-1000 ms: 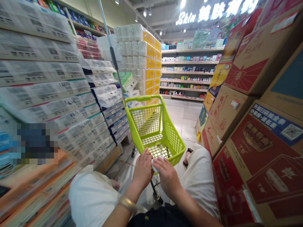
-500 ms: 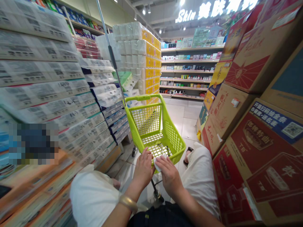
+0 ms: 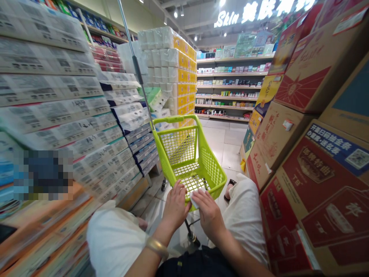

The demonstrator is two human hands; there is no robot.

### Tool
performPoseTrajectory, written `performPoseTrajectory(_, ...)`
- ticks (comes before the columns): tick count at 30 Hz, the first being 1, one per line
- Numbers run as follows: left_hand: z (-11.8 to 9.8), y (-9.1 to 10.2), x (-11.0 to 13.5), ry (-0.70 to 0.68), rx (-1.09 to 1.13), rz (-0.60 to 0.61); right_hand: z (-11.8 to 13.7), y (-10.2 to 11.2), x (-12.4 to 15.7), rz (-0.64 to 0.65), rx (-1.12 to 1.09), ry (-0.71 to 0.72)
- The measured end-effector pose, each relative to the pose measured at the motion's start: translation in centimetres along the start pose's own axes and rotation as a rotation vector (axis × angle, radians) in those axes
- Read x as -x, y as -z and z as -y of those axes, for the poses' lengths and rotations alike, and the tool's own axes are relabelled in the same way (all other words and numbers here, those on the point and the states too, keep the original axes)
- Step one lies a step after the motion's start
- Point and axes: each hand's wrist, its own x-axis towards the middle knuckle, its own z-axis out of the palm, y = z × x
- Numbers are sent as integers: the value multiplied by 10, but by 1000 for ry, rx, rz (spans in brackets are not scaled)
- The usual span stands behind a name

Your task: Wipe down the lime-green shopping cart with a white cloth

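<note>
A lime-green shopping cart [image 3: 211, 163] with a lattice basket stands in front of me, its near rim between my knees. My left hand [image 3: 175, 202] grips that near rim, fingers hooked over the edge and thumb at the outside. Just right of it, my right hand [image 3: 209, 209] presses a folded white wipe [image 3: 195, 200] against the rim. Whether the wipe is tissue or cloth I cannot tell. Through the lattice floor of the basket the tiles show. A metal pole [image 3: 138, 69] rises from the cart's far left corner.
Packaged paper goods [image 3: 54, 88] are stacked close on my left, with yellow-and-white packs [image 3: 173, 57] beyond the cart. Cardboard cartons [image 3: 323, 184] rise close on my right. Stocked shelves [image 3: 227, 86] line the back, past a tiled floor [image 3: 215, 134].
My right hand and the wipe have shifted slightly to the right along the rim. My left hand keeps its grip, and the cart stays put.
</note>
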Motion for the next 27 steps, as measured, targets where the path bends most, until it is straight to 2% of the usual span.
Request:
performPoseTrajectory(3, 1, 2, 1, 6, -5, 10, -4, 2, 0, 8, -3, -5)
performPoseTrajectory(8, 3, 3, 2, 4, 8, -7, -31, 14, 0, -102, 46, -128)
performPoseTrajectory(11, 5, 0, 3, -1, 25, -21, -21, 8, -1, -96, 19, -99)
performPoseTrajectory(14, 7, -1, 3, -13, 29, -31, -3, 1, -2, -18, -25, -27)
performPoseTrajectory(16, 8, -1, 4, -15, 24, -31, -3, 2, -2, 7, -32, -5)
performPoseTrajectory(22, 7, 2, 5, -7, 13, -11, -41, 17, 1, -128, 78, -116)
performPoseTrajectory(24, 6, 2, 4, -9, 15, -22, -37, 15, 2, -157, 84, -130)
performPoseTrajectory(27, 6, 1, 4, -8, 22, -35, -13, 4, 3, -89, 22, -56)
